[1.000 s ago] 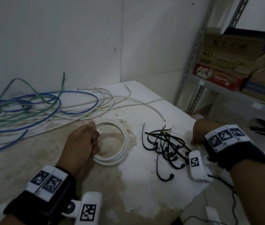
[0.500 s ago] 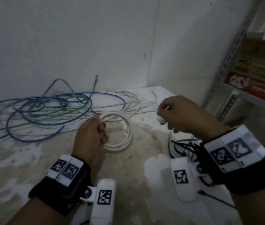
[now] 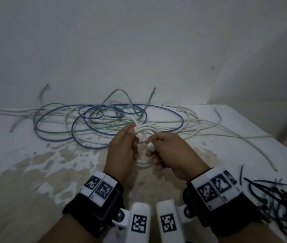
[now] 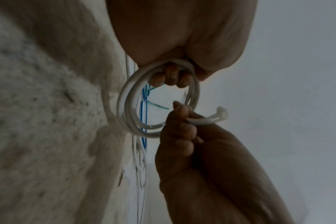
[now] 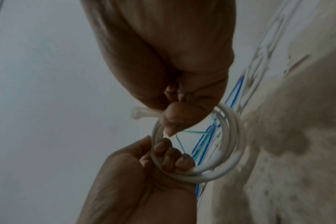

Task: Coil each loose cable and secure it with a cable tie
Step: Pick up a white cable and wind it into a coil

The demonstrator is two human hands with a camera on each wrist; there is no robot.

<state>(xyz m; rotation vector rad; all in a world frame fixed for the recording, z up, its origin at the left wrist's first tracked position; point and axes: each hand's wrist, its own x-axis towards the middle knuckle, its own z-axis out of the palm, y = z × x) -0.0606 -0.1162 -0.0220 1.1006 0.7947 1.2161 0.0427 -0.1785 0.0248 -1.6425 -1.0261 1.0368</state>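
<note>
So my left hand [image 3: 121, 151] grips the coiled white round cable [image 4: 130, 106], right hand [image 3: 170, 155] beside it pinching a white plastic cable tie [image 4: 211, 119].

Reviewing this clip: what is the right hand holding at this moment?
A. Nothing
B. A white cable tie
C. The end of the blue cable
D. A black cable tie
B: the right hand pinches a white cable tie, its head sticking out past the fingers, next to the white coil that the left hand grips.
</note>
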